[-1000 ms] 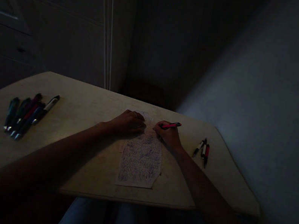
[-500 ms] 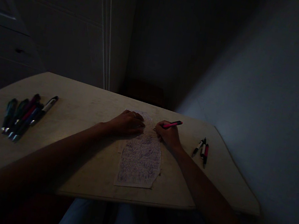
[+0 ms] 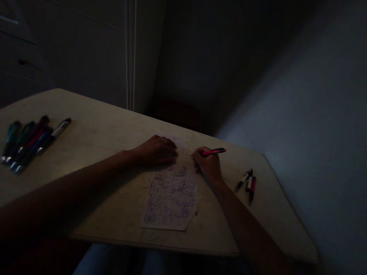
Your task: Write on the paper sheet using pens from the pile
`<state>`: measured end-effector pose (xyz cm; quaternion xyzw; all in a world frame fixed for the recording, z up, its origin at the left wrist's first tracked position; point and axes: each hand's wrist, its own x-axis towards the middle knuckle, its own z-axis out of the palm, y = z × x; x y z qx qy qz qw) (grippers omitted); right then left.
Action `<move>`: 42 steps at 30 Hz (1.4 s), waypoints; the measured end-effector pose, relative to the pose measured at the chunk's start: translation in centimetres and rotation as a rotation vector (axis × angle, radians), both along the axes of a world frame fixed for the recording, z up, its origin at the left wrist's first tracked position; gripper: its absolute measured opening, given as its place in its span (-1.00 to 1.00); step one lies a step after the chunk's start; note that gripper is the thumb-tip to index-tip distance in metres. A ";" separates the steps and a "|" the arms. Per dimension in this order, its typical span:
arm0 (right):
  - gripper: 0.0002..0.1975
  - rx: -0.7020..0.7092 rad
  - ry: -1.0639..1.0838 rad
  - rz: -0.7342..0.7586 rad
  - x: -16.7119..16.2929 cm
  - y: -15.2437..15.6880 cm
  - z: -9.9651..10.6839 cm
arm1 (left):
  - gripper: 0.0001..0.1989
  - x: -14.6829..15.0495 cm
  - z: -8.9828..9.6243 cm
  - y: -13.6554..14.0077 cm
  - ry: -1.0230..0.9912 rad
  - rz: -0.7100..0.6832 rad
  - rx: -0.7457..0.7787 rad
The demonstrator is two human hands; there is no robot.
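A sheet of paper [image 3: 172, 201], covered in dense dark scribbles, lies on the pale table in front of me. My left hand [image 3: 160, 151] rests flat on its upper left part, fingers stretched out and a ring on one of them. At the upper right edge of the sheet, my right hand [image 3: 207, 164] grips a pink and black pen [image 3: 214, 152], its tip pointing down and left at the paper. Under the left side of the sheet another paper edge shows.
Several pens [image 3: 29, 142] lie in a bunch on the table's left side. More pens [image 3: 249, 182] lie to the right of my right forearm. A cabinet [image 3: 79, 45] stands behind on the left, and a pale wall [image 3: 338, 135] borders the right. The light is dim.
My right hand has shifted slightly to the right with the pen. My left hand and the paper stay in place.
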<state>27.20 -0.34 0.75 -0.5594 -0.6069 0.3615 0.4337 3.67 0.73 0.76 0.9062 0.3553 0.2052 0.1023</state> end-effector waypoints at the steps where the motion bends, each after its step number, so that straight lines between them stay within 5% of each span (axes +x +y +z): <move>1: -0.82 -0.002 0.013 -0.017 0.0 0.0 0.0 | -0.67 0.0 0.0 0.0 -0.004 -0.001 0.001; 42: -0.83 -0.003 -0.130 0.093 0.5 0.0 0.4 | -0.67 0.0 -0.1 0.2 0.004 -0.022 0.020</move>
